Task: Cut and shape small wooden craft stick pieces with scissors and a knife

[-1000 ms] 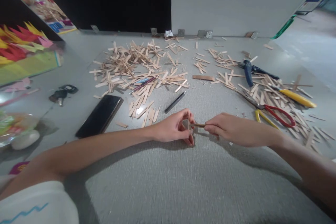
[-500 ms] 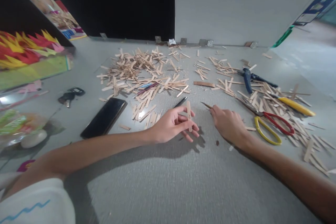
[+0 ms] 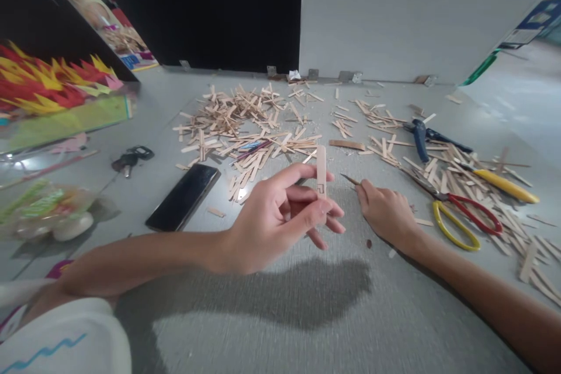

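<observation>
My left hand (image 3: 284,213) is raised over the table and pinches a flat wooden craft stick (image 3: 321,166) upright between thumb and fingers. Small dark lines are drawn or cut near the stick's lower part. My right hand (image 3: 385,207) rests on the table to the right, closed around a thin pointed tool (image 3: 350,179). Its dark tip points left and the rest is hidden in the fist, so I cannot tell its exact kind. Just behind my left hand lie loose craft sticks (image 3: 249,166), and a black phone (image 3: 184,196) is to its left.
On the right lie red-and-yellow-handled pliers (image 3: 442,196), a yellow-handled tool (image 3: 504,184) and a blue-handled tool (image 3: 421,140) among scattered sticks. Keys (image 3: 129,158), a plastic bag (image 3: 52,210) and a paper-flame box (image 3: 65,123) occupy the left. A black-and-white panel (image 3: 298,23) stands behind.
My left hand has lifted the craft stick up and closer to the camera. My right hand has stayed on the table with the pointed tool. The view has shifted slightly.
</observation>
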Demonstrator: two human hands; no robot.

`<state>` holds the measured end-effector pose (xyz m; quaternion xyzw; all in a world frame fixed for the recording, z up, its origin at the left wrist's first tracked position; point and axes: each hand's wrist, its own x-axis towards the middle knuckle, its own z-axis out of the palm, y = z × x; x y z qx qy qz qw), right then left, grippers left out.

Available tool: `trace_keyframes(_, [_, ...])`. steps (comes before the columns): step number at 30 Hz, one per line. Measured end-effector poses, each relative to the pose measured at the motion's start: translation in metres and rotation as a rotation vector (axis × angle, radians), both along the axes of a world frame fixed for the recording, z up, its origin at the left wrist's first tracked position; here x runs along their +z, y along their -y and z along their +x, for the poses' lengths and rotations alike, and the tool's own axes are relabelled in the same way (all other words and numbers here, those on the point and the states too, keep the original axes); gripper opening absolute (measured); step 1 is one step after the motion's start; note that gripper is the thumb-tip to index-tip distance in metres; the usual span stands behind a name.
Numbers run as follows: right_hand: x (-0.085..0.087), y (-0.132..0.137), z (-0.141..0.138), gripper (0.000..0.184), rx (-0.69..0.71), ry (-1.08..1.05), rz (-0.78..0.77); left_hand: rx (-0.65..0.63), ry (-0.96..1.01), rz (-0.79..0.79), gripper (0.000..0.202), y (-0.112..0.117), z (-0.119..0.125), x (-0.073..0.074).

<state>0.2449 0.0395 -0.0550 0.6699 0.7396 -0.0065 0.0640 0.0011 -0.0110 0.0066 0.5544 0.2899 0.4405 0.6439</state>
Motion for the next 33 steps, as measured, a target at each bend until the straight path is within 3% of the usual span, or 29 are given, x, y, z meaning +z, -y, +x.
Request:
trace_keyframes(15, [-0.001, -0.001, 0.001, 0.029, 0.011, -0.026, 0.014, 0.037, -0.053, 0.028, 0.020, 0.001, 0.001, -0.002])
trace_keyframes(22, [-0.006, 0.000, 0.004, 0.027, 0.014, -0.100, 0.038, 0.131, -0.175, 0.221, 0.014, -0.004, -0.001, -0.010])
trace_keyframes(29, [-0.018, -0.002, 0.012, 0.029, 0.083, -0.266, 0.168, 0.216, -0.351, 0.437, 0.009, -0.005, -0.001, -0.011])
trace_keyframes(33, [-0.014, -0.006, 0.013, 0.028, 0.167, -0.398, 0.208, 0.281, -0.513, 0.717, 0.008, -0.009, -0.006, -0.017])
